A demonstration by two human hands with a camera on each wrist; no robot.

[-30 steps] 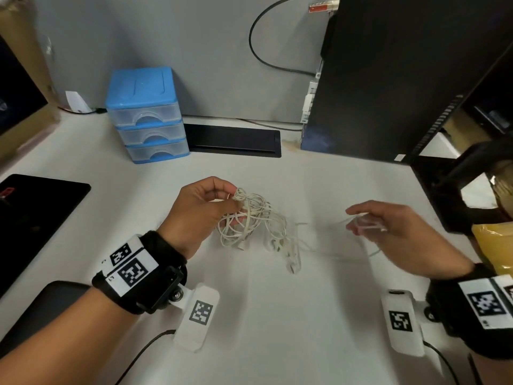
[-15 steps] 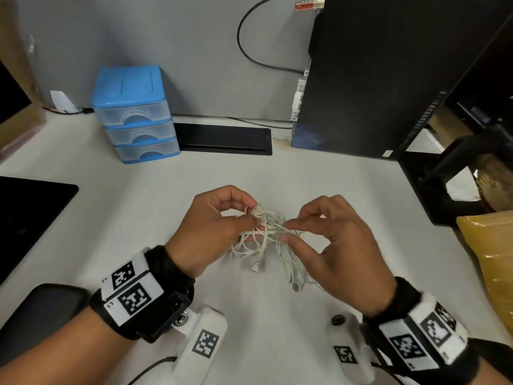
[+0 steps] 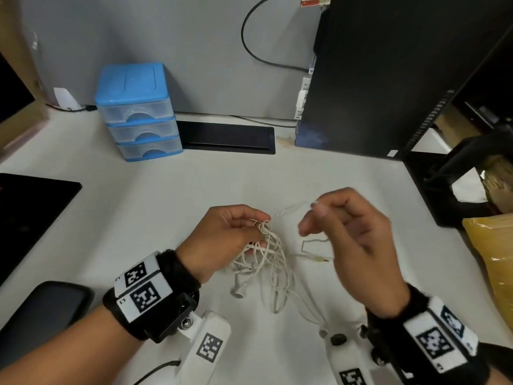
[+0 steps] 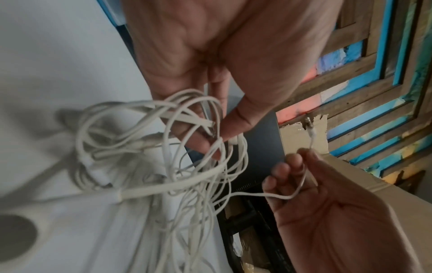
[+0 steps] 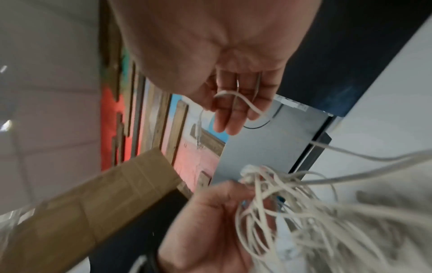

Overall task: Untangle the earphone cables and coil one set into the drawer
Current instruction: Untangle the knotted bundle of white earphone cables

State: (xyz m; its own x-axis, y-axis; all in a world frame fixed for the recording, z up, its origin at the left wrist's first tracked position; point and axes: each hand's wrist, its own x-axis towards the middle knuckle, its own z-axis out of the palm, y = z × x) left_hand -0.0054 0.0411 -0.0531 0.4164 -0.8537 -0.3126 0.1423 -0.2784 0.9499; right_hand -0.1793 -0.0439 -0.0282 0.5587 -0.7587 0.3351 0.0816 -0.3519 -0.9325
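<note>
A tangle of white earphone cables (image 3: 266,254) hangs above the white desk (image 3: 166,204); an earbud (image 3: 239,292) dangles at its bottom. My left hand (image 3: 259,226) pinches the knot at the top of the tangle (image 4: 163,157). To its right, my right hand (image 3: 313,215) pinches a loose cable end (image 4: 301,177) whose jack plug (image 4: 309,127) sticks out past the fingers. A second plug (image 3: 319,259) hangs below that hand. In the right wrist view the cable (image 5: 240,99) crosses my fingers. The blue three-drawer unit (image 3: 138,112) stands at the back left, all drawers closed.
A black computer tower (image 3: 388,79) stands at the back right, with a black monitor stand (image 3: 458,176) and a yellow bag (image 3: 494,259) beside it. A black cable slot (image 3: 227,137) lies beside the drawers. A dark tablet (image 3: 27,212) and a black pad (image 3: 41,315) lie at the left.
Half a second ago my right hand was at the tangle beside the left. It has since drawn away to the right with a cable end. The left hand still holds the knot.
</note>
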